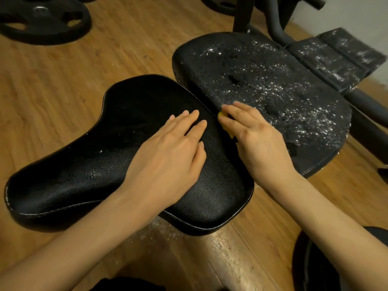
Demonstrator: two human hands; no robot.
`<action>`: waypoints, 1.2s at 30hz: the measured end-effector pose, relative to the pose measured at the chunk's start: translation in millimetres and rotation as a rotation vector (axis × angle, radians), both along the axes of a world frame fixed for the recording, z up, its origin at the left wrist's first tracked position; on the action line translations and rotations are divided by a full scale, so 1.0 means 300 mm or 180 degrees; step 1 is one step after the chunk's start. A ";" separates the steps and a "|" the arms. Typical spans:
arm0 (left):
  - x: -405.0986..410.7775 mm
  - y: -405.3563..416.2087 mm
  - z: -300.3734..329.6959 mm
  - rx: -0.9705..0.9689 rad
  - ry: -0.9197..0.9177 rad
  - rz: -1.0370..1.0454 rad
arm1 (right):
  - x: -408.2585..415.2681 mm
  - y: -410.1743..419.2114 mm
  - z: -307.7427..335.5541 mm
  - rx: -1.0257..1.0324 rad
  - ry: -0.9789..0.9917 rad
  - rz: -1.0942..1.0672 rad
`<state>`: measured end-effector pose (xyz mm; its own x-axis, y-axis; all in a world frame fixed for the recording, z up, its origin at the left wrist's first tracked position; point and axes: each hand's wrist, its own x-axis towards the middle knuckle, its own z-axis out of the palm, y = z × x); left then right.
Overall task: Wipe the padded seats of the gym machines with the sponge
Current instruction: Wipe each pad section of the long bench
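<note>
Two black padded seats sit edge to edge over a wood floor (52,87). Near seat (88,164) looks clean, pebbled, glossy; far seat (262,80) is cracked, pitted, covered in white flecks. Left hand (168,152) lies flat on the near seat, fingers (193,116) straight, slightly spread. Right hand (254,135) presses a yellow sponge (220,114), mostly hidden, at the seam on the far seat's near edge; fingers curled over it. Weight plate (42,19) far left, open floor around.
</note>
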<state>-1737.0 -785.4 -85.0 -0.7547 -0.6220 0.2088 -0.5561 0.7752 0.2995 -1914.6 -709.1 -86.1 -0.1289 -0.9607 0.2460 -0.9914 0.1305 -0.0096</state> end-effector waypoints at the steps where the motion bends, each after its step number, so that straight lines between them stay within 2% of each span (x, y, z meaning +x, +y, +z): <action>1: 0.001 0.000 0.000 0.0008 0.0004 -0.0011 | 0.002 0.027 0.002 0.0037 0.0058 0.0040; 6: -0.001 0.002 -0.002 -0.0003 0.0023 0.0002 | 0.003 0.172 0.022 0.0194 0.0063 0.0276; 11: -0.006 0.001 -0.010 -0.0012 0.0099 -0.0018 | -0.018 -0.180 0.013 0.0197 0.0292 0.0308; 13: -0.007 0.002 -0.013 0.0009 0.0139 -0.0017 | -0.023 -0.233 0.023 0.0310 0.0365 0.0367; 19: -0.010 -0.005 -0.021 0.0066 0.0190 -0.0020 | -0.011 0.014 0.058 0.0478 0.0297 0.0486; 24: -0.019 -0.005 -0.031 0.0082 0.0251 -0.0011 | -0.016 -0.358 0.045 0.0356 0.0510 0.0729; 28: -0.019 -0.006 -0.031 0.0123 0.0284 -0.0036 | -0.001 -0.610 0.037 0.0652 0.0894 0.0950; 33: -0.022 -0.007 -0.039 0.0111 0.0297 0.0011 | -0.022 -0.334 0.041 0.0388 0.0340 0.0712; 36: -0.025 -0.004 -0.041 0.0119 0.0257 -0.0004 | -0.031 -0.372 0.035 0.0338 0.0288 0.0699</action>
<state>-1744.3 -786.6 -97.2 -0.7371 -0.6296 0.2456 -0.5280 0.7633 0.3722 -1923.8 -820.6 -75.8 0.1036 -0.9842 0.1433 -0.9923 -0.0924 0.0825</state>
